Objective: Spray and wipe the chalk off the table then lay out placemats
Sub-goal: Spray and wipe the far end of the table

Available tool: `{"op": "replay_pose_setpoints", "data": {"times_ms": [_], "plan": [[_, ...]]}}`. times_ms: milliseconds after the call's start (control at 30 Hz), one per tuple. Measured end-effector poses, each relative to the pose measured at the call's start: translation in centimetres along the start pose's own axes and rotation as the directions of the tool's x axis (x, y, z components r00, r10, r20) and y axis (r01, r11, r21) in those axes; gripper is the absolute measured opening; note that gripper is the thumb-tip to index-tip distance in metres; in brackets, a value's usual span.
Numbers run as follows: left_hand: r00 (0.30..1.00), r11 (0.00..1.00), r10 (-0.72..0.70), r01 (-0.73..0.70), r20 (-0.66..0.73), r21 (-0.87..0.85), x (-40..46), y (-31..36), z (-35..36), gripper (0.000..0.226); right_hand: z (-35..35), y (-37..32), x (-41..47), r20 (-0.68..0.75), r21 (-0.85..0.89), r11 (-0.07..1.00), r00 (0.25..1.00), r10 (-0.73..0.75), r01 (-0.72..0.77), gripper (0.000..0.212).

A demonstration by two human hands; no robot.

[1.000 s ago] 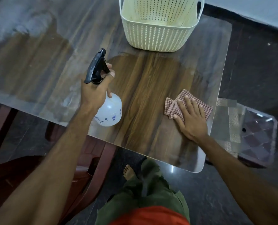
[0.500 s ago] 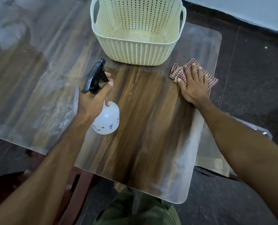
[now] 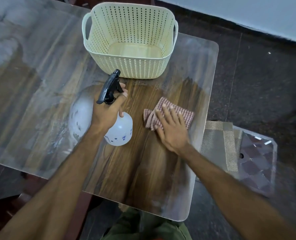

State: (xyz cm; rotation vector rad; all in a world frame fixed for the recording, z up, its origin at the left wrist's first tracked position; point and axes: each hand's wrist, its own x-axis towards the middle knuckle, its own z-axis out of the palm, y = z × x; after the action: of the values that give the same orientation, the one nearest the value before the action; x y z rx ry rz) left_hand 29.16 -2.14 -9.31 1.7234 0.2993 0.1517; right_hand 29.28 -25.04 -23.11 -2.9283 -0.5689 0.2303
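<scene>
Right hand [image 3: 172, 129] lies flat, fingers spread, pressing a checked cloth [image 3: 169, 115] onto the desk [image 3: 143, 179]; nothing is gripped, the palm only pins it. Slight blur on hand and cloth suggests a wiping stroke. Left hand [image 3: 109, 110], at about 9 o'clock from the cloth, is wrapped around the neck of a spray bottle [image 3: 119, 130], forefinger at the black trigger, nozzle pointing toward 12 o'clock. Bottle appears to be lifted, though I cannot tell for sure whether its base touches the top.

Desk surface: dark, clean wood grain in the band under and ahead of both hands; a pale chalky haze covers the part from 9 to 11 o'clock and a strip along the edge at 3 o'clock. Judged: wiping is partly done, with much haze left.

Placemats [image 3: 230, 146] sit stacked on a stool off the desk at 3 o'clock, not yet laid out.

At 12 o'clock, farthest, stands a cream basket [image 3: 130, 70], seemingly empty, near the nozzle.

Risks as I read them:
- Cloth is near the 3 o'clock edge; a long outward stroke could carry it off the edge, toward the placemats.
- Spray fired as aimed would wet the basket rather than the chalk.
- A stroke toward 9 o'clock could knock the bottle.
- A loaded cloth may smear chalk back over the cleared band.
- Haze under the basket stays unless it is moved.
- Mats laid on a wet top could pick up damp.
</scene>
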Motion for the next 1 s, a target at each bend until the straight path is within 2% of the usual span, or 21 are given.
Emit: {"op": "replay_pose_setpoints", "data": {"times_ms": [167, 367, 500, 600, 667, 767, 833, 900, 1000], "plan": [[1.000, 1.000, 0.017, -0.017, 0.000, -0.012, 0.2, 0.4, 0.0, 0.012, 0.0, -0.2, -1.5, 0.021, 0.024, 0.999, 0.999, -0.049, 0.048, 0.061], [0.999, 0.999, 0.036, -0.036, 0.033, -0.010, 1.5, 0.4, 1.5, 0.013, -1.9, 4.9, 6.0, 0.019, 0.016, 0.992, 0.992, 0.124, -0.125, 0.061], [0.996, 0.998, 0.058, -0.055, 0.068, -0.037, 2.8, 0.7, 3.1, 0.013, -3.8, 8.8, 12.9, 0.013, 0.043, 0.987, 0.988, 0.154, -0.154, 0.061], [0.993, 0.996, 0.083, -0.081, 0.080, -0.028, 3.7, 1.1, 4.0, 0.011, -3.9, 8.8, 15.5, -0.022, 0.035, 0.980, 0.981, 0.195, -0.194, 0.061], [0.994, 0.997, 0.079, -0.077, 0.079, -0.023, 4.2, 1.2, 4.4, 0.012, -3.6, 7.8, 14.7, -0.044, 0.026, 0.987, 0.986, 0.162, -0.161, 0.062], [0.995, 0.997, 0.072, -0.070, 0.070, -0.018, 5.0, 1.6, 4.8, 0.015, -2.9, 6.8, 10.6, -0.037, -0.002, 1.000, 0.999, -0.003, 0.003, 0.062], [0.996, 0.998, 0.063, -0.063, 0.063, -0.007, 5.5, 1.8, 5.1, 0.012, -2.9, 7.8, 9.3, -0.007, -0.018, 0.999, 0.999, -0.033, 0.033, 0.062], [0.995, 0.997, 0.071, -0.070, 0.070, -0.010, 5.9, 1.8, 5.3, 0.014, -3.5, 9.9, 11.1, 0.004, -0.029, 1.000, 1.000, 0.010, -0.010, 0.061], [0.987, 0.993, 0.119, -0.119, 0.108, -0.008, 6.7, 1.5, 5.4, 0.013, -5.0, 13.6, 16.6, -0.032, 0.006, 0.987, 0.986, 0.162, -0.162, 0.061]]}}
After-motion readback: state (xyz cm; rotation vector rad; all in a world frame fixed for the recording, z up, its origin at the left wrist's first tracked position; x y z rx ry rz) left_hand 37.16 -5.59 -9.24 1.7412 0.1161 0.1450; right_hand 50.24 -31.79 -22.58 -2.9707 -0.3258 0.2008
